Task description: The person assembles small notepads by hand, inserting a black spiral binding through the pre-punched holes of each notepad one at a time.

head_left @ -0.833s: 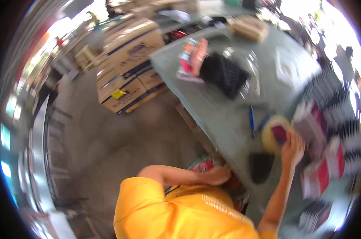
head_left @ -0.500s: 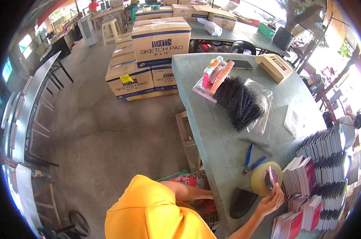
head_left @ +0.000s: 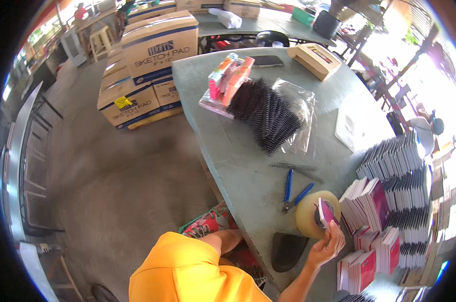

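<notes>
My right hand point(head_left: 327, 245) is closed on a small notebook point(head_left: 326, 212) with a purple cover, pinching it by its lower end. The notebook is tilted in front of a wide roll of clear tape point(head_left: 307, 216) lying on the table. Blue-handled cutters point(head_left: 289, 194) lie just beyond the roll, beside a few loose spiral binding coils point(head_left: 293, 166). A dark, round-ended flat object point(head_left: 288, 251) is left of my right wrist. From the yellow sleeve my left forearm point(head_left: 230, 245) runs to the table's edge, where the hand is hidden.
Stacked notebooks with purple and red covers point(head_left: 371, 201) stand to the right, beside rows of spiral-bound ones point(head_left: 391, 155). Farther up the table point(head_left: 228, 161) are a heap of black coils point(head_left: 265, 115), a clear bag point(head_left: 302, 121), a phone point(head_left: 268, 61) and a wooden box point(head_left: 314, 60). Cartons point(head_left: 160, 45) stand beyond.
The whole view has shifted, so the table sits farther left and higher. The notebook in my right hand has turned, showing more of its purple cover.
</notes>
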The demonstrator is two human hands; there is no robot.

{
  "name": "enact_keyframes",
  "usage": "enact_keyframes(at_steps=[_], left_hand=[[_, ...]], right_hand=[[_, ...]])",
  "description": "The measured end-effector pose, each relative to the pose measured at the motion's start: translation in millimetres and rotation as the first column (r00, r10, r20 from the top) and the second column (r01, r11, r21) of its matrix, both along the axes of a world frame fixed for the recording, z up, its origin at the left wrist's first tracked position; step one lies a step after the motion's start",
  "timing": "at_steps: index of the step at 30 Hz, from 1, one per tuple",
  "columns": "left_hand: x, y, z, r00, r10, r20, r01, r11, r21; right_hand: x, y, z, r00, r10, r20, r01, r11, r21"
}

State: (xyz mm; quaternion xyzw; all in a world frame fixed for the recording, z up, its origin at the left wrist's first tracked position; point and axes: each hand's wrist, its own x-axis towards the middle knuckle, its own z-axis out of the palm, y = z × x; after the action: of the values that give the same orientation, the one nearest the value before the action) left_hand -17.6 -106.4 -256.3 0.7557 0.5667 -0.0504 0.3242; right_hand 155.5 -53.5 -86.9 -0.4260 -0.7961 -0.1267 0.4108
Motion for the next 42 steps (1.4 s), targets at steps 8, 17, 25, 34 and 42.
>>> enact_keyframes(at_steps=[8, 17, 25, 34, 42], left_hand=[[9, 33, -1, 1.0, 0.022, -0.012, -0.022, 1.0, -0.007], [17, 58, -7, 1.0, -0.013, -0.015, 0.012, 0.999, -0.031], [13, 56, -6, 1.0, -0.018, 0.004, 0.018, 0.999, -0.036], [-23, -36, 44, 0.971, -0.133, 0.198, 0.172, 0.966, -0.194], [-106, -26, 212, 0.809, -0.343, 0.477, 0.557, 0.707, -0.436]], right_hand=[[1, 6, 2, 0.999, 0.02, -0.048, -0.022, 0.999, -0.05], [0, 3, 10, 0.998, 0.014, -0.066, -0.021, 0.994, -0.107], [2, 2, 8, 0.996, 0.014, -0.089, -0.021, 0.997, -0.077], [9, 6, 25, 0.989, -0.02, -0.145, 0.002, 0.993, -0.122], [8, 33, 51, 1.0, -0.011, -0.016, 0.006, 0.963, -0.271]])
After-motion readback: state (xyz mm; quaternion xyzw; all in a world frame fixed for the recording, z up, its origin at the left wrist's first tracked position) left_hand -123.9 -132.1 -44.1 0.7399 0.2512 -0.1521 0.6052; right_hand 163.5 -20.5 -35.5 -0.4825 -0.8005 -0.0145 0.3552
